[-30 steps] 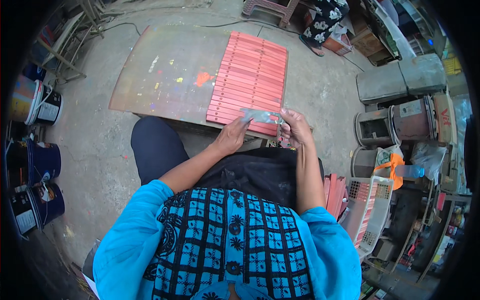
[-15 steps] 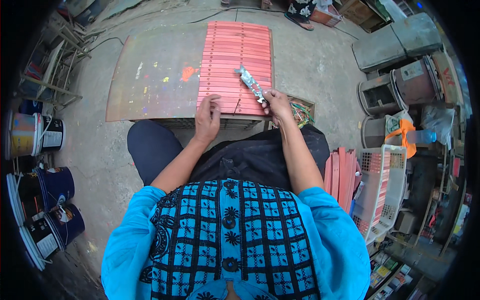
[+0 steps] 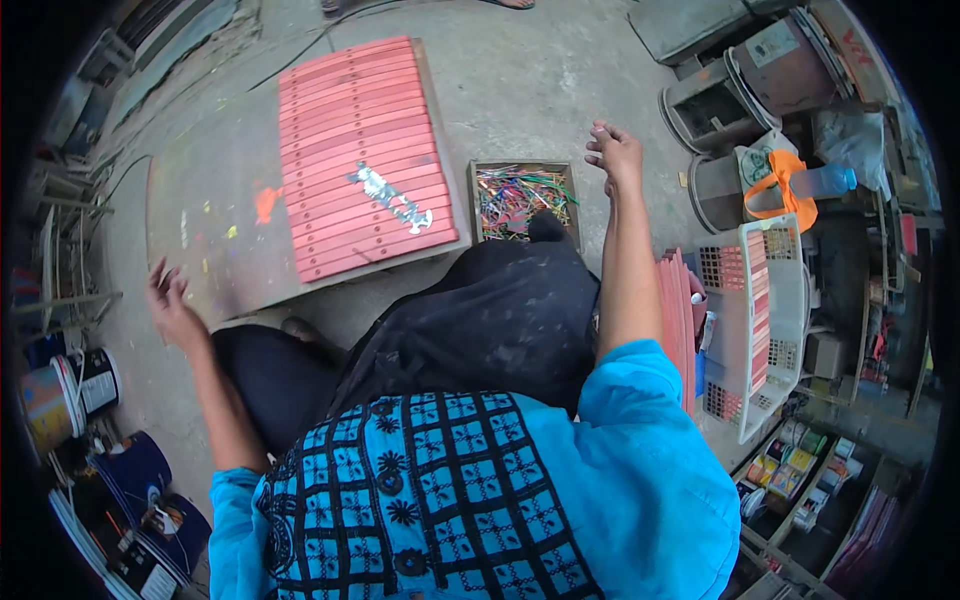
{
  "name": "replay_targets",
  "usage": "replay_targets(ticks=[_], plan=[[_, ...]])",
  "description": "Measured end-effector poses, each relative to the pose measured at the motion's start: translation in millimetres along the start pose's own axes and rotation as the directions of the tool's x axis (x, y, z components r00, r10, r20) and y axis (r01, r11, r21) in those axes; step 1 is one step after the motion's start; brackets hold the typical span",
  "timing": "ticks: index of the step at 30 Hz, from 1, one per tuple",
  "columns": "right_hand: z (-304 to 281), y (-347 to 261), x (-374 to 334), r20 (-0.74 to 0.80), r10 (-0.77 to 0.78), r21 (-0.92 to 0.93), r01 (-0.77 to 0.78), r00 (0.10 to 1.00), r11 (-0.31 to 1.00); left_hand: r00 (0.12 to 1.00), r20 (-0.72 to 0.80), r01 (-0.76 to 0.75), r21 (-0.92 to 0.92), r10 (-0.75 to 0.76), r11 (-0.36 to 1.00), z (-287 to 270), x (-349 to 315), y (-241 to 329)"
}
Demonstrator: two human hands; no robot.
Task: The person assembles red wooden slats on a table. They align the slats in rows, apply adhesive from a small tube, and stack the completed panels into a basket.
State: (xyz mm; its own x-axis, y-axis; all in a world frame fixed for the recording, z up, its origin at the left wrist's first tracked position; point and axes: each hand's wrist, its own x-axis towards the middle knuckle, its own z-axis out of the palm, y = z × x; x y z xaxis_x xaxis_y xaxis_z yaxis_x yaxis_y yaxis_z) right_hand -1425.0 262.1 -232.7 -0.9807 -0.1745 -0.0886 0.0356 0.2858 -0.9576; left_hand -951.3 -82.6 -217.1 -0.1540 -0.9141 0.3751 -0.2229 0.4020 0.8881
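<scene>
My left hand (image 3: 175, 308) is raised beside the near left corner of a low, paint-spotted table (image 3: 215, 200), fingers apart and holding nothing. Out to the right, past a shallow box (image 3: 574, 200) of thin, multicoloured pieces, my right hand (image 3: 618, 160) is lifted over the floor. Its fingers are loosely bent and apart, with nothing visible in them. Several red slats (image 3: 345, 110) with small dark holes lie side by side on the table. Across them rests a flat, paint-specked metal tool (image 3: 390, 198) with a notched end, touched by neither hand.
At my right stand more red slats (image 3: 672, 330) and a white plastic basket (image 3: 747, 330) with slats inside. Beyond are an orange bag (image 3: 775, 188), a blue bottle (image 3: 825, 182) and round containers (image 3: 712, 110). Paint buckets (image 3: 130, 470) line the left side.
My right hand has let go of the metal tool, now on the slats, and moved right. My left hand has moved left off the slats. The whole view has turned, and the box shows fully.
</scene>
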Motion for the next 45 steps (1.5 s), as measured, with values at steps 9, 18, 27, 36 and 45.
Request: replay_targets(ticks=[9,18,27,36,45], plan=[[20.8,185.0,44.6,0.014,0.2,-0.619,-0.149,0.98,0.771,0.909,-0.195,0.364,-0.064,-0.369,0.929,-22.7,35.4,-49.4],[60.3,240.8,5.5,0.249,0.168,-0.836,0.124,0.954,0.535,0.817,-0.195,0.534,-0.098,-0.542,0.84,-25.1,47.2,-56.0],[86.1,239.1,7.5,0.295,0.259,-0.931,0.215,0.92,0.294,0.813,-0.069,0.578,-0.04,-0.579,0.815,-33.8,53.0,-65.8],[90.6,236.7,18.3,0.22,0.0,-0.837,0.189,0.975,0.513,0.78,-0.054,0.625,0.003,-0.624,0.781,-29.9,50.2,-65.5],[98.7,242.5,33.4,0.36,0.039,-0.837,0.304,0.932,0.455,0.783,-0.021,0.622,0.048,-0.622,0.782,-33.2,55.3,-70.1]])
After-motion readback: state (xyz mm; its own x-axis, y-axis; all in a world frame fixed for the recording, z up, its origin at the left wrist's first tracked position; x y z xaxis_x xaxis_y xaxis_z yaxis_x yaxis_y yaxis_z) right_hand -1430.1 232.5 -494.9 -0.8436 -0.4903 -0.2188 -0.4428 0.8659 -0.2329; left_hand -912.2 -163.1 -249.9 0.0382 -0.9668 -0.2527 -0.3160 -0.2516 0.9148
